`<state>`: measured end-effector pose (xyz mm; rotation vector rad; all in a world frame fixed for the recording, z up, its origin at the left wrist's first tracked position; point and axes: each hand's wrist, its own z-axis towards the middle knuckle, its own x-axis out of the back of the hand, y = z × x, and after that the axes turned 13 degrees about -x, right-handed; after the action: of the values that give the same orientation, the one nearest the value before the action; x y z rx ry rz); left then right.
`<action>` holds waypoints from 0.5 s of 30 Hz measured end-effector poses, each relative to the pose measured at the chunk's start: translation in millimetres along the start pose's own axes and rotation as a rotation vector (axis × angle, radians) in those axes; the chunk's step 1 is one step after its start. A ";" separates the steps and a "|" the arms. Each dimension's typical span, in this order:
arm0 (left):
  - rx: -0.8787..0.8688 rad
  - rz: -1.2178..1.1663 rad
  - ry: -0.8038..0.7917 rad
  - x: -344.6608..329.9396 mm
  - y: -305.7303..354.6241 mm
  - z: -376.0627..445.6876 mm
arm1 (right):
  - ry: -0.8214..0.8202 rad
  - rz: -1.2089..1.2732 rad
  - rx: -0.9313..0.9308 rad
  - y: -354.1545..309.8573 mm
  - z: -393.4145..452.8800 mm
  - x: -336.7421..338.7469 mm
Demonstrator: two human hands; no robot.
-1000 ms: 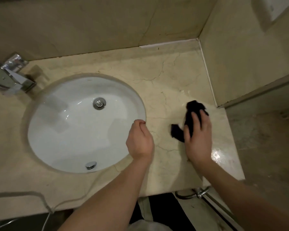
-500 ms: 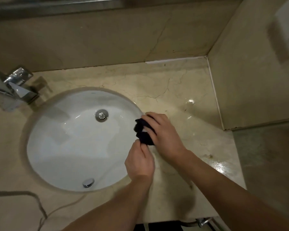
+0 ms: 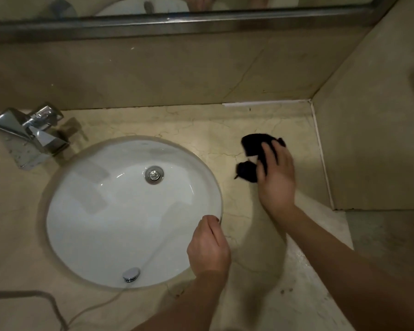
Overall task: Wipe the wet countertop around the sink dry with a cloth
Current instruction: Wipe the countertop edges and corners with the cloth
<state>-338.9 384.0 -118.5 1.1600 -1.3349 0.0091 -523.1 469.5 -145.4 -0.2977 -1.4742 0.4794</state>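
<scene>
Here my right hand (image 3: 276,175) lies flat on a black cloth (image 3: 255,149), fingers spread over it and pressing it onto the beige marble countertop (image 3: 201,125) at centre right of the frame, between the sink rim and the side wall (image 3: 373,130). The cloth bunches out above and to the left of my fingers, and the part under my palm is hidden. My left hand (image 3: 208,249) sits at the lower centre, well apart from the cloth, fingers curled in loosely with nothing in them, knuckles resting just at the lower right edge of the white oval sink (image 3: 101,211).

I can read no brand, label or writing anywhere.

The chrome faucet (image 3: 31,130) stands at the left of the frame beside the sink, its reflections too smeared to make out detail. A mirror (image 3: 153,5) runs along the top edge, cut off, showing only blurred shapes. A thin cord (image 3: 46,304) trails across the counter at lower left and leaves the frame. My right hand and the cloth are slightly blurred.
</scene>
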 end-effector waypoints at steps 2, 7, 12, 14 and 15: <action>-0.027 0.018 0.007 0.7 0.5 0.2 | -0.108 0.033 0.099 -33.3 -17.5 -14.4; -0.043 0.052 0.019 1.8 -1.8 -0.5 | -0.354 0.212 0.320 -87.6 -44.6 -16.1; 0.002 0.040 -0.001 -2.3 -3.4 -0.4 | -0.070 0.340 0.041 -49.9 12.0 35.9; 0.037 0.036 -0.026 -2.8 -2.6 1.8 | 0.069 0.239 -0.107 -18.3 51.2 43.6; 0.052 0.047 -0.045 -2.5 -2.3 2.4 | 0.108 0.188 -0.152 -4.6 67.3 42.3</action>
<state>-340.1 382.8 -122.3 1.1785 -1.4086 0.0518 -588.1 479.3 -100.5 -0.5781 -1.3856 0.4945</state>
